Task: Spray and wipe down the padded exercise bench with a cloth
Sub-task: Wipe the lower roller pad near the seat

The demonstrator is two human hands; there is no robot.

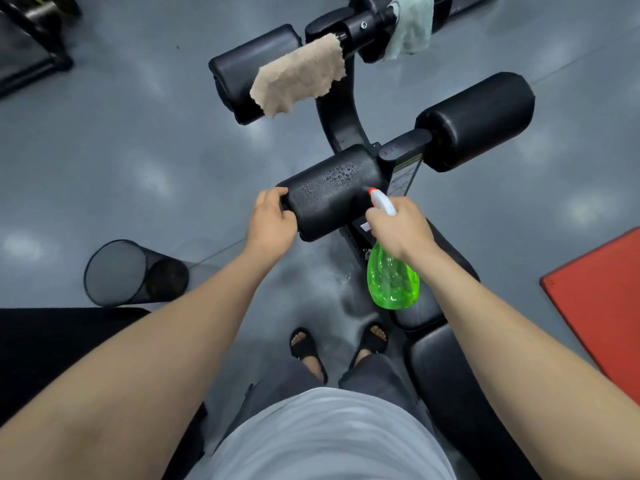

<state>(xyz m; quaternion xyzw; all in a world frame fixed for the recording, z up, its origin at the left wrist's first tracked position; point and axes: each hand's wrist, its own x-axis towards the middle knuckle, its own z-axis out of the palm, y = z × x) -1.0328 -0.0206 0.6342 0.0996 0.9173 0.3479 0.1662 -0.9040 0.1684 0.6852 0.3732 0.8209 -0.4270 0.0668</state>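
our left hand (pixel 273 220) grips the outer end of the near foam roller (pixel 332 192), fingers curled over its edge. our right hand (pixel 398 230) is clenched round the neck of the green spray bottle (pixel 393 282) — its white head and orange nozzle stick out ahead of the knuckles, close to the roller's other end, while the green body hangs below the wrist. between the two hands the roller's black skin is speckled with droplets. beyond the left hand a tan cloth (pixel 299 76) lies draped over the far roller (pixel 239 74); beyond the right hand, farther off, a pale green cloth (pixel 412 26) hangs over a black bar. the bench seat pad (pixel 446 344) runs beneath the right forearm. outside the left forearm a black mesh bin (pixel 117 271) sits on the grey floor (pixel 138 150) — a red mat (pixel 602 299) lies outside the right arm.
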